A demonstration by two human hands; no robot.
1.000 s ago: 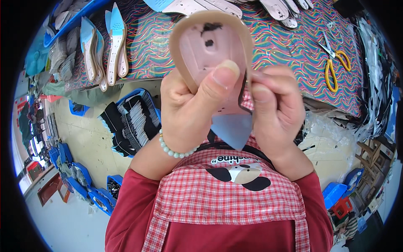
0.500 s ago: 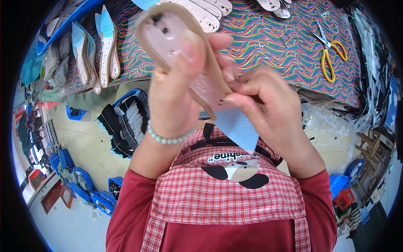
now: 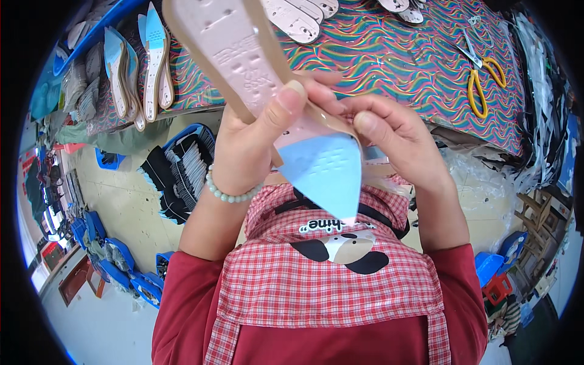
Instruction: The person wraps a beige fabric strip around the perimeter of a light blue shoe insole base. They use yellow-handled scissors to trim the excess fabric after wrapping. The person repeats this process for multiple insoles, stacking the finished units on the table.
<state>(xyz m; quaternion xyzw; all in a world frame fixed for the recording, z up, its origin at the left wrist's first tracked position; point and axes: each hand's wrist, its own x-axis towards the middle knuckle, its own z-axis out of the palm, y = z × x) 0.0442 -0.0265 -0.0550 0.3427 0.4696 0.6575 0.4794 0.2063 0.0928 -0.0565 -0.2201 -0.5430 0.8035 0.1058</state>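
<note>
A pointed shoe insole (image 3: pixel 246 67) is up in front of my apron, pink with a tan rim, its light blue toe part (image 3: pixel 322 173) pointing down toward me. My left hand (image 3: pixel 252 137) is wrapped round its middle, thumb on the pink face and fingers behind. My right hand (image 3: pixel 401 137) closes thumb and fingers at the right edge, just above the blue part. A tan edge strip curves there beside the fingertips; whether it is loose, I cannot tell. The insole's top end runs out of view.
On the patterned table (image 3: pixel 389 73) lie yellow-handled scissors (image 3: pixel 477 73), blue-toed insoles (image 3: pixel 155 67) at left and more pink insoles (image 3: pixel 292 18) at the back. Below left, a blue bin (image 3: pixel 207 131) holds black and white pieces. Clear plastic (image 3: pixel 474 173) hangs at the table's right edge.
The insole has shifted up and left and turned, so more of its blue toe shows. My left hand still holds it; my right hand has moved slightly, its fingers less tightly bunched.
</note>
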